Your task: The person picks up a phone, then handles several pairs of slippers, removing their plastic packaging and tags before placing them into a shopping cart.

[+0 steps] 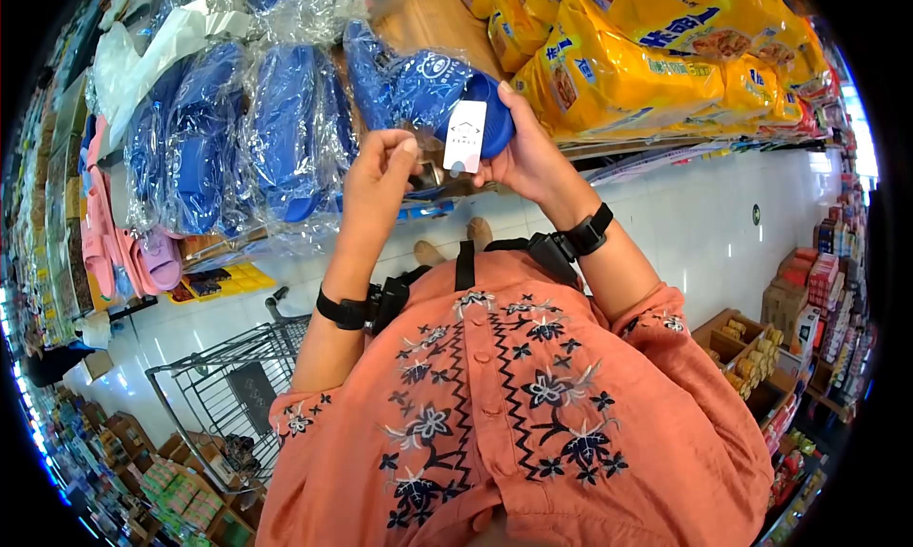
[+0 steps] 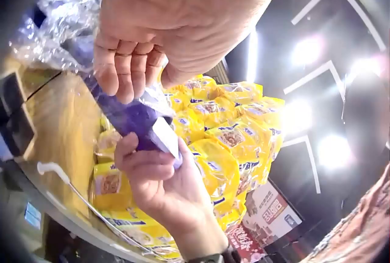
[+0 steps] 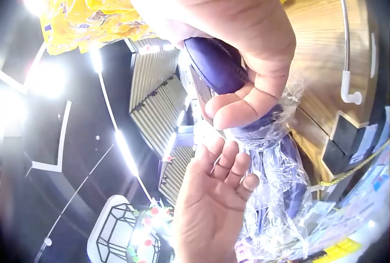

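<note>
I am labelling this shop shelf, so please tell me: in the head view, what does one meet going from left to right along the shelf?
pink slippers → bagged blue slippers → left hand → white tag → right hand, gripping a blue slipper → yellow packs

The print on the tag (image 1: 465, 136) is too small to read. Your right hand (image 1: 528, 157) covers one end of the slipper (image 1: 433, 86). The curled fingers of your left hand (image 1: 380, 171) hide their own tips in the head view. Your arm and blouse cut off the cart (image 1: 228, 385). In both wrist views the nearer hand runs off the top edge, and the ceiling lights are blurred glare.
</note>
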Tool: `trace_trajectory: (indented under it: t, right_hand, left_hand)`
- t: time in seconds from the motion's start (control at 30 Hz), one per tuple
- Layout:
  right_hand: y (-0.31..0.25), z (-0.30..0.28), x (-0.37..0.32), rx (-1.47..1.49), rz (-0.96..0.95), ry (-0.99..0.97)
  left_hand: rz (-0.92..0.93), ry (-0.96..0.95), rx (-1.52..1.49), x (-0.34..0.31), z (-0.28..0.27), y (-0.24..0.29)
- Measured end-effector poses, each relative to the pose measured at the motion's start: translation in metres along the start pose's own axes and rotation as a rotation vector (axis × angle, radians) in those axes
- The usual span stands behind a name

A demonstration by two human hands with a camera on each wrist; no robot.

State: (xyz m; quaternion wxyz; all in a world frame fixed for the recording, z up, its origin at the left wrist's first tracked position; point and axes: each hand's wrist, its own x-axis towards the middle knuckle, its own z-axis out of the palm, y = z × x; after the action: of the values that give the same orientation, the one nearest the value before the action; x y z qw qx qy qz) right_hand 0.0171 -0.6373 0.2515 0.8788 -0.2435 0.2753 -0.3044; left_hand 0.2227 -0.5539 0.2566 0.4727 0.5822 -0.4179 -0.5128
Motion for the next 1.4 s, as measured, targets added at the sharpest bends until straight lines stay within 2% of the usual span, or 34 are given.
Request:
trace_trajectory:
  t: [0.1,0.23,0.37,0.47,0.6,0.7,0.9,1.0,1.1,1.2,1.3,1.4]
  right_hand:
    - [0.001,-0.010,0.002,-0.013,0.012,0.000]
    - [0.000,-0.010,0.001,0.030,0.008,-0.001]
    - [-0.003,-0.003,0.000,0.015,0.028,0.000]
    - [-0.005,-0.007,0.005,-0.002,0.032,-0.017]
    - [-0.005,0.005,0.003,-0.072,0.043,0.065]
    - [-0.004,-0.003,0.007,-0.122,0.070,0.025]
    - [-0.006,0.010,0.007,-0.220,0.048,0.049]
    - [-0.005,0.011,0.009,-0.220,0.055,0.028]
    - [-0.006,0.014,0.008,-0.246,0.062,0.039]
    - [-0.008,0.014,0.008,-0.268,0.071,0.067]
    - [-0.006,0.009,0.010,-0.277,0.077,0.047]
    - [-0.005,0.008,0.012,-0.266,0.067,0.014]
  left_hand:
    - [0.014,-0.038,-0.025,-0.006,0.013,-0.006]
    - [0.455,0.043,0.645,-0.017,0.030,0.013]
    - [0.684,0.062,0.763,-0.007,0.035,0.005]
    - [0.523,-0.022,0.690,-0.010,0.035,0.001]
    - [0.505,0.043,0.640,-0.006,0.038,-0.001]
    - [0.415,0.037,0.557,-0.009,0.040,0.001]
    - [0.465,0.025,0.693,-0.010,0.035,0.019]
    - [0.502,0.029,0.762,-0.004,0.031,0.011]
    - [0.518,0.086,0.632,-0.004,0.031,-0.005]
    - [0.099,0.126,0.118,-0.009,0.029,-0.001]
    - [-0.077,0.048,-0.183,-0.007,0.018,0.012]
    - [-0.132,0.048,-0.280,-0.005,0.016,0.015]
